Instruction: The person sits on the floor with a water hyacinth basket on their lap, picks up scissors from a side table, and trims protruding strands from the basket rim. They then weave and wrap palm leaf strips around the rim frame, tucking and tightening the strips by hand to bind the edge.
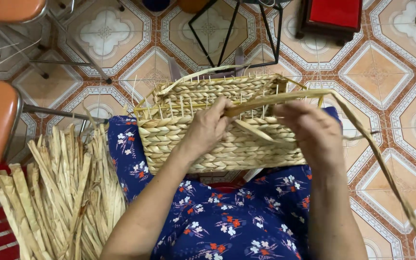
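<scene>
On the lap, a half-woven rectangular straw basket (217,125) feels light yet stiff. The left hand (208,126) and right hand (314,132) both pinch closed on a long, pliable dried reed strand (285,97), best gripped near the rim

Packages: none in view.
Labels: none in view.
Signs: none in view.
Screens: none in view.
</scene>
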